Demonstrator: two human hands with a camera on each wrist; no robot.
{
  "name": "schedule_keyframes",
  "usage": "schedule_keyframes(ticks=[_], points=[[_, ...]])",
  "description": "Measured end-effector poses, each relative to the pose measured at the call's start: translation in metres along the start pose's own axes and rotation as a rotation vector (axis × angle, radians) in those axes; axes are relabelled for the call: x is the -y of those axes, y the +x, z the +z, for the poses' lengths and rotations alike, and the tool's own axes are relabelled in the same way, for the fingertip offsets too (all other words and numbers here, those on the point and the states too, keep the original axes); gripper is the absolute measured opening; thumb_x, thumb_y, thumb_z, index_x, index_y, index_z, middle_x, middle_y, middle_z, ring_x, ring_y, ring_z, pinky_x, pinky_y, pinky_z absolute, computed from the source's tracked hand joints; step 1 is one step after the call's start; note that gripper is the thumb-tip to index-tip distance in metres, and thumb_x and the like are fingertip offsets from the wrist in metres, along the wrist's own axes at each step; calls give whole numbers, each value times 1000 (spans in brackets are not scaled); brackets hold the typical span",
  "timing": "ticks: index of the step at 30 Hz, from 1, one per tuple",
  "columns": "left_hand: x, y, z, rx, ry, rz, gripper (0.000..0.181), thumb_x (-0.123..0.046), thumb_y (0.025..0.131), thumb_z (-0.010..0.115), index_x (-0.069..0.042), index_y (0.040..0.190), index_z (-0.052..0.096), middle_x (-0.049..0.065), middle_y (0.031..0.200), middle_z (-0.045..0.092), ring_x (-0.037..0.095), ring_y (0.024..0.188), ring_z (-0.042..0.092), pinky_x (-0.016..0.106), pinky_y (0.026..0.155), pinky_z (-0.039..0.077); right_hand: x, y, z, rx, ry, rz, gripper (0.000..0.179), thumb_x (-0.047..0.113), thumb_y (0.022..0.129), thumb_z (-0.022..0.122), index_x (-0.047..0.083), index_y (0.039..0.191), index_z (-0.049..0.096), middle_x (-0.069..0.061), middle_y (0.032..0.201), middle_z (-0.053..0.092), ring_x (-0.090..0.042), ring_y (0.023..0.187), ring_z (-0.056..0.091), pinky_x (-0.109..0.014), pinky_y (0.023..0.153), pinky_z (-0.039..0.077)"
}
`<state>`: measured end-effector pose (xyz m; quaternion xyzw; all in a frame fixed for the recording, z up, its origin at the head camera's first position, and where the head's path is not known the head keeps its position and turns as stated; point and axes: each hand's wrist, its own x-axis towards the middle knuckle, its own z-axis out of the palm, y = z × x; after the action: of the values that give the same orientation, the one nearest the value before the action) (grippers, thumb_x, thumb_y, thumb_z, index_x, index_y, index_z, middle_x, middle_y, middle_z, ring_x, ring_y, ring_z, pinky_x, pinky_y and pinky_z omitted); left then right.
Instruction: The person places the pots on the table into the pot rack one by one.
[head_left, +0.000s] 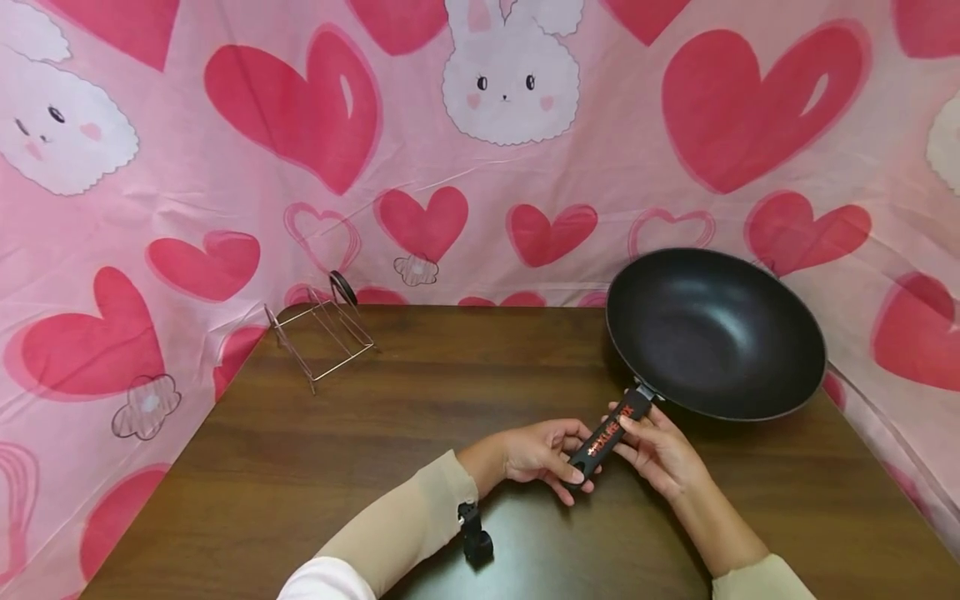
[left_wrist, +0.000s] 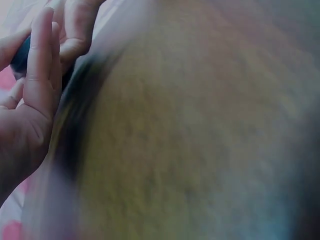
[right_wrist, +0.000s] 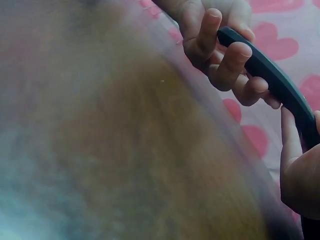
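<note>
A black wok-style frying pan (head_left: 712,333) is at the right of the head view, its dark inside facing me. Its black handle (head_left: 609,433) has red-orange lettering and slants down toward me. At the handle's free end, my left hand (head_left: 536,454) pinches it between thumb and fingers. Closer to the bowl, my right hand (head_left: 667,458) grips the same handle with its thumb on top. The right wrist view shows the handle (right_wrist: 275,75) from the side, between both hands. Whether the pan's base touches the table cannot be told.
A thin metal wire rack (head_left: 322,377) with a black round part (head_left: 343,288) stands at the back left of the brown wooden table (head_left: 450,367). Pink cloth (head_left: 480,175) with hearts and rabbits hangs behind and beside the table. A black strap device (head_left: 476,537) sits at my left sleeve.
</note>
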<state>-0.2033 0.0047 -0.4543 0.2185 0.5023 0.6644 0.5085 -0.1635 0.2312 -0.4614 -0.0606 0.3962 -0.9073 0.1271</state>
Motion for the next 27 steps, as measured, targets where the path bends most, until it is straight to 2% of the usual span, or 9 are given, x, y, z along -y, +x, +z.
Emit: schedule_keyframes(ticks=[5,9,12,15,18,22,25,27], points=[[7,-6,0,32,-12,3,43,23,88,46,-4,121,41,8,107,57,24,87,67,42,69,59,-4,-6,7,-25,-88,-52,46,-12,97,45,21,128,54,-7,112,64,-19,101,64,-35,80,57],[13,-13,6,52,-16,7,44,24,88,47,-6,120,41,7,110,57,24,88,67,45,72,59,-7,-11,13,-12,-131,-60,50,-13,96,46,23,130,53,-6,112,64,-18,101,64,-34,78,58],[16,-18,12,31,4,22,46,25,86,50,-6,120,42,7,111,59,26,89,68,42,68,59,-9,-15,16,-5,-154,-73,52,-14,95,47,23,131,53,-6,110,66,-17,99,64,-34,76,58],[15,-23,18,-22,58,56,52,28,82,55,-5,119,41,8,112,60,30,88,69,41,62,59,-11,-17,19,-5,-195,-96,52,-15,93,48,21,130,53,-6,108,67,-17,97,65,-34,75,59],[13,-26,26,-110,134,102,59,29,76,62,-5,119,40,7,110,61,30,80,70,41,55,59,-11,-18,24,-14,-267,-124,52,-15,92,51,19,130,52,-7,107,68,-17,96,66,-35,74,59],[17,-24,41,-339,273,207,58,20,73,73,-7,116,45,2,96,65,17,66,66,31,54,57,-13,-19,29,-35,-373,-168,53,-15,90,54,17,131,52,-7,103,68,-19,93,68,-37,73,59],[23,-21,53,-508,270,299,52,14,75,75,-5,116,47,3,90,65,14,64,63,26,58,55,-14,-17,32,-60,-440,-193,53,-15,89,57,16,131,52,-8,102,67,-18,90,68,-36,71,59],[27,-17,60,-580,211,356,49,12,78,74,-3,116,47,5,91,62,14,68,63,27,59,55,-14,-16,35,-81,-483,-205,52,-14,89,59,15,132,52,-10,103,67,-17,90,68,-35,70,59]])
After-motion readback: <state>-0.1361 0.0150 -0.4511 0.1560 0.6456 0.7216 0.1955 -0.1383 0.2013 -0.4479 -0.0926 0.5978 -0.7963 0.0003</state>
